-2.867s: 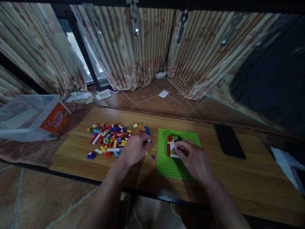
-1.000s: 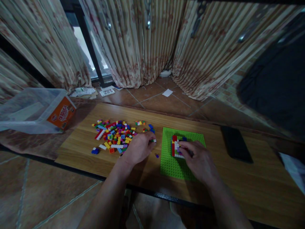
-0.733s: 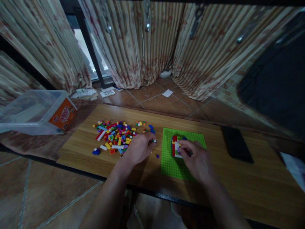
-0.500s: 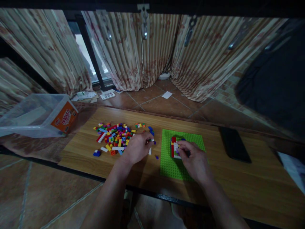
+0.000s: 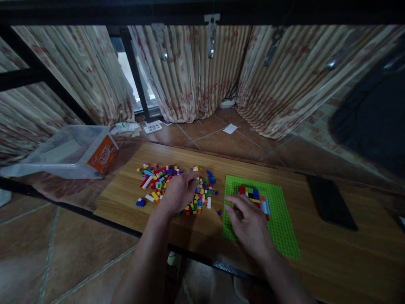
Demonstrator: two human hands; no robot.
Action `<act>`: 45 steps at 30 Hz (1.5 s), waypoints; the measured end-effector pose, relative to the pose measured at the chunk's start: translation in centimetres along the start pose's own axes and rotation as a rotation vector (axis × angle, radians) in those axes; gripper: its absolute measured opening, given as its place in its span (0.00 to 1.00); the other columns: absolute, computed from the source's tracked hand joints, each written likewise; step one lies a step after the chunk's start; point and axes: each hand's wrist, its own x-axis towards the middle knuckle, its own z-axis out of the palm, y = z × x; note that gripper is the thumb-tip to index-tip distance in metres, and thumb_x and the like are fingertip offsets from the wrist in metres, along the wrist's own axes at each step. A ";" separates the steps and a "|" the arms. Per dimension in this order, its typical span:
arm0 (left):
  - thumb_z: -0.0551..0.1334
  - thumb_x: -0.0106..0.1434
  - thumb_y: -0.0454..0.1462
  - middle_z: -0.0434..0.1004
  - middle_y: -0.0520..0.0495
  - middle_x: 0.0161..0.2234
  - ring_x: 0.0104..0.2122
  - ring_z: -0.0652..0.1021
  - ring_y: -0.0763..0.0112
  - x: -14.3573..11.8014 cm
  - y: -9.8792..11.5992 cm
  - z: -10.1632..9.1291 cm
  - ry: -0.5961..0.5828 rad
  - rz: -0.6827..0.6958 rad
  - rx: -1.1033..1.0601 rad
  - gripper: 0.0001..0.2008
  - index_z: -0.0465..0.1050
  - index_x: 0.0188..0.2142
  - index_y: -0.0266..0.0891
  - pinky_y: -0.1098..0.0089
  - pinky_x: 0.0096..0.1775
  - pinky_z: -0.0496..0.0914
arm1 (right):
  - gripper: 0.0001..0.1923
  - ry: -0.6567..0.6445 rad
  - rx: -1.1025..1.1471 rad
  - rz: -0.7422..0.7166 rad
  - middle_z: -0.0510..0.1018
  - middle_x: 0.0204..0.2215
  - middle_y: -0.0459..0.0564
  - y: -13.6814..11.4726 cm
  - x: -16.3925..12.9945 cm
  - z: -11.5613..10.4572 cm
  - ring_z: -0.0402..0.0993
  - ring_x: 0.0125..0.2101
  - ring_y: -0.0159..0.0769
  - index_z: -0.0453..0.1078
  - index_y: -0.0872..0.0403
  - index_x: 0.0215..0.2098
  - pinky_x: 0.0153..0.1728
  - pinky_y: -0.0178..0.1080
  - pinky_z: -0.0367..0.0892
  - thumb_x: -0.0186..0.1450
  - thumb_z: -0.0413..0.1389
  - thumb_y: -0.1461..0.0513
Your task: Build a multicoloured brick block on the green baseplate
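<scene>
While the left hand (image 5: 177, 193) lies palm down on the pile of loose bricks (image 5: 177, 188), its fingers are curled into the pile's near-right part; whether they pinch a brick cannot be told, since the knuckles hide the fingertips. Pile: many small bricks, mixed red, yellow, blue, green and white, spread on the wooden table (image 5: 332, 249) just left of the green baseplate (image 5: 278, 219). One blue brick (image 5: 140, 202) sits apart at the pile's near-left edge. A small purple piece (image 5: 219, 213) lies alone between pile and baseplate.

Right hand (image 5: 249, 226): flat, fingers spread and released, resting on the near-left part of the baseplate. It holds nothing visible. Fingertips reach to just beside the brick build (image 5: 257, 197), near or touching its near-left side; contact not resolvable.

Brick build: low, flat, seated on the baseplate's far half. Red, yellow, blue, white and black bricks visible, with a green one at the far edge.

Baseplate lies flat on the table, right of centre, skewed a little to the table edge.

Surroundings: dark phone (image 5: 330, 202) flat on the table, well right of the baseplate. Clear plastic tub (image 5: 68, 152) with an orange label, off the table's left end. Striped curtains (image 5: 196, 71) hang behind, above a tiled floor (image 5: 221, 139) with scattered papers (image 5: 152, 126).
</scene>
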 end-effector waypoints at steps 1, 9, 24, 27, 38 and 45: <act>0.56 0.64 0.34 0.81 0.49 0.34 0.34 0.79 0.68 0.0 0.1 -0.1 -0.011 0.000 -0.002 0.12 0.76 0.44 0.42 0.72 0.38 0.69 | 0.09 -0.042 -0.022 -0.025 0.78 0.40 0.50 -0.2 0.0 0.6 0.74 0.42 0.38 0.72 0.52 0.44 0.43 0.41 0.69 0.68 0.51 0.63; 0.58 0.63 0.34 0.80 0.50 0.31 0.31 0.78 0.69 -0.3 0.1 -0.5 -0.049 0.014 -0.012 0.10 0.77 0.40 0.41 0.72 0.36 0.70 | 0.16 -0.190 -0.227 -0.068 0.75 0.44 0.56 -0.7 0.6 3.2 0.69 0.46 0.48 0.68 0.54 0.51 0.45 0.50 0.67 0.66 0.54 0.59; 0.55 0.64 0.34 0.80 0.46 0.35 0.35 0.78 0.67 -0.1 0.7 0.1 -0.111 0.056 0.006 0.09 0.75 0.39 0.39 0.70 0.40 0.69 | 0.11 -0.099 0.031 0.068 0.77 0.35 0.49 -1.6 1.4 2.4 0.72 0.37 0.39 0.70 0.52 0.46 0.41 0.41 0.67 0.65 0.53 0.63; 0.55 0.64 0.33 0.79 0.47 0.34 0.33 0.78 0.67 -0.1 0.7 0.2 -0.113 0.071 0.023 0.09 0.75 0.38 0.39 0.70 0.37 0.68 | 0.13 0.009 0.179 0.200 0.79 0.36 0.48 -1.1 1.0 0.1 0.75 0.35 0.36 0.70 0.50 0.48 0.40 0.40 0.69 0.65 0.53 0.61; 0.56 0.63 0.33 0.79 0.49 0.34 0.33 0.77 0.69 0.2 1.4 0.6 -0.106 0.076 0.011 0.08 0.75 0.34 0.41 0.72 0.37 0.69 | 0.19 0.099 0.262 0.448 0.82 0.34 0.50 3.9 -0.5 -5.7 0.79 0.34 0.39 0.73 0.53 0.48 0.37 0.42 0.73 0.61 0.58 0.54; 0.56 0.63 0.33 0.79 0.48 0.33 0.32 0.78 0.68 0.3 1.4 0.8 -0.105 0.054 0.013 0.08 0.75 0.35 0.40 0.71 0.38 0.68 | 0.15 -0.077 0.103 0.435 0.83 0.39 0.51 2.9 -1.0 -5.4 0.80 0.38 0.41 0.74 0.51 0.46 0.38 0.42 0.73 0.63 0.55 0.55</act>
